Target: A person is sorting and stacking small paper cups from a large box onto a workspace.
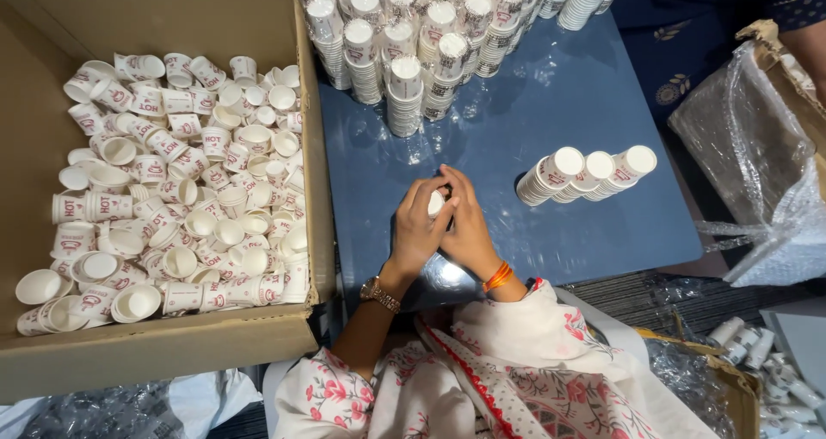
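Item: small white paper cup (436, 202) — pinched between left hand (419, 225) and right hand (469, 225), fingers of both closed round it, above the blue table (551, 103). Mostly hidden; its axis seemingly tilts up. Brown cardboard box (320, 232) of loose cups lies left, nearer the left hand.

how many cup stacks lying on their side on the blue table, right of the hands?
3. The cup stacks lie side by side on the blue table: left stack, middle stack, right stack. None look hidden. The upright stacks at the far edge are not counted.
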